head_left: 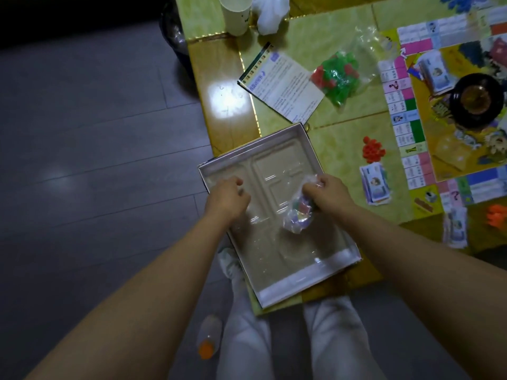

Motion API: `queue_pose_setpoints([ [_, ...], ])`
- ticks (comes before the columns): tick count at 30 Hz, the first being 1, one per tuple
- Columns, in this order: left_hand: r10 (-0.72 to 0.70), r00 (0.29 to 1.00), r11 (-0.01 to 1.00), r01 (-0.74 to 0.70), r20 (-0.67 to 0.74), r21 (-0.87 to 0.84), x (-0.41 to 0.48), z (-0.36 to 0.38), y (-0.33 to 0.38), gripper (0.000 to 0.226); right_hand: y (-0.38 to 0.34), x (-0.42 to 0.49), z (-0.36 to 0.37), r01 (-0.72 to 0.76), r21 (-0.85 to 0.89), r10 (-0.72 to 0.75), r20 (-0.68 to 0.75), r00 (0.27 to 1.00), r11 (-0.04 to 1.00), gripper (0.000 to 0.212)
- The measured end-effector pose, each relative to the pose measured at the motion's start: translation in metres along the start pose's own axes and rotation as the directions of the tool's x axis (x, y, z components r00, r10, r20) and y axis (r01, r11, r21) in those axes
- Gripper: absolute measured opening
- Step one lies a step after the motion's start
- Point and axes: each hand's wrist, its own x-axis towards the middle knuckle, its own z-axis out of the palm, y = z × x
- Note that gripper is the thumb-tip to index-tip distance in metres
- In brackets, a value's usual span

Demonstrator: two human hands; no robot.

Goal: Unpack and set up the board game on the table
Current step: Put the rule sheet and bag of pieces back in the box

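The open game box (307, 275) with its clear plastic insert lies on the table's near corner, partly over the edge. My right hand (330, 192) pinches the top of a small clear bag of coloured pieces (299, 215), which hangs over the insert. My left hand (227, 198) hovers over the box's left side with fingers curled; whether it holds anything is unclear. The game board (411, 138) lies unfolded at the right. A rules sheet (282, 83), a bag of green and red pieces (338, 76), a red pile of pieces (371, 150) and banknotes (375, 185) lie between.
A black round dish (478, 100) sits on the board. A white cup (236, 12) and a white crumpled bag (270, 12) stand at the table's far edge. More notes (455, 229) and orange pieces (498, 213) lie right. A bottle with an orange cap (208, 335) lies on the floor.
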Motion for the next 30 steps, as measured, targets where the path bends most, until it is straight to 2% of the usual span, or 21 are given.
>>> queue_pose_setpoints([
  [2,0.012,0.999,0.999,-0.013,0.034,0.031,-0.005,0.005,0.0,0.046,0.012,-0.013,0.0,-0.052,-0.065,0.06,0.121,0.991,0.997,0.012],
  [4,0.034,0.998,0.998,-0.036,0.045,0.053,-0.01,0.01,0.0,0.047,0.025,-0.019,0.003,-0.062,-0.16,0.09,0.169,0.982,0.985,0.009],
  [7,0.07,0.996,0.995,-0.073,0.049,0.073,-0.016,0.018,0.001,0.044,0.04,-0.03,0.008,0.003,-0.292,0.038,0.133,0.99,0.956,0.014],
  [10,0.068,0.996,0.993,-0.073,0.057,0.087,-0.017,0.023,0.002,0.046,0.049,-0.035,0.012,0.06,-0.307,-0.024,0.119,0.993,0.95,0.022],
  [14,0.046,0.997,0.994,-0.052,0.062,0.1,-0.014,0.023,0.001,0.046,0.053,-0.043,0.015,0.083,-0.321,-0.098,-0.031,0.995,0.943,0.03],
  [16,0.031,0.997,0.994,-0.038,0.069,0.104,-0.015,0.022,0.002,0.045,0.059,-0.044,0.017,0.11,-0.361,-0.142,-0.062,0.988,0.926,0.035],
  [20,0.003,0.996,0.992,-0.014,0.085,0.129,-0.015,0.024,0.014,0.045,0.068,-0.043,0.016,0.208,-0.466,-0.24,-0.008,0.971,0.86,0.034],
  [23,-0.023,0.998,0.989,0.013,0.065,0.145,-0.013,0.025,0.021,0.048,0.067,-0.041,0.012,0.308,-0.627,-0.388,0.01,0.922,0.716,0.04],
  [24,-0.023,0.999,0.989,0.016,0.048,0.146,-0.012,0.026,0.024,0.048,0.064,-0.038,0.009,0.336,-0.609,-0.422,0.002,0.907,0.719,0.041],
  [26,-0.024,1.0,0.99,0.023,0.005,0.141,-0.01,0.025,0.029,0.044,0.056,-0.029,0.001,0.374,-0.475,-0.416,0.018,0.909,0.797,0.043],
  [30,-0.034,0.993,0.988,0.051,-0.116,0.146,-0.004,0.02,0.046,0.023,0.04,0.0,-0.022,0.381,-0.318,-0.306,0.26,0.916,0.868,0.023],
])
